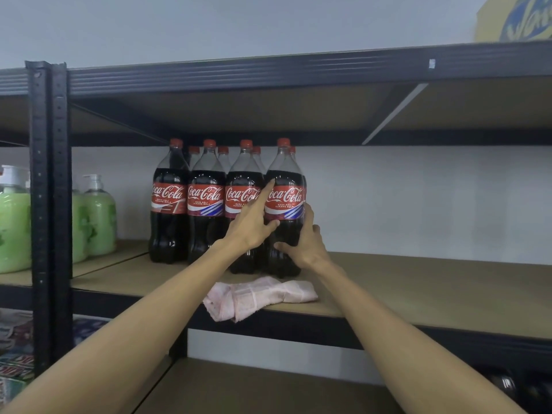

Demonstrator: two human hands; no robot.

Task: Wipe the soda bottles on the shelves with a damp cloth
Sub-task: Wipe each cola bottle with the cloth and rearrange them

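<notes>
Wall: pale and plain, the wall [418, 198] runs behind a dark metal rack [49, 204] with brown boards.
Shelf: the middle shelf [433, 288] carries the drinks at its left part; to their right the board is bare wood.
Soda bottles: the soda bottles [206, 201] stand upright with red caps and red labels, four across the front and touching side by side. More caps show behind them.
End bottle: the end bottle [285, 198] is the rightmost of the front row. It stands on the board, and both hands are on it.
Left hand: the left hand [249, 227] reaches in from the left. Its index finger [265, 194] lies straight up along the label's left edge, in the seam with the neighbouring bottle, and its thumb presses the dark front below the label — a grip on the bottle's left side.
Right hand: the right hand [307, 245] wraps the lower right side, thumb across the front and fingers gone round behind.
Cloth: the pink cloth [260, 295] lies crumpled at the shelf's front edge, just in front of the end bottle — one corner droops over the lip and neither hand touches it.
Soap bottles: green soap bottles [100, 216] with white pumps stand in the next bay to the left.
</notes>
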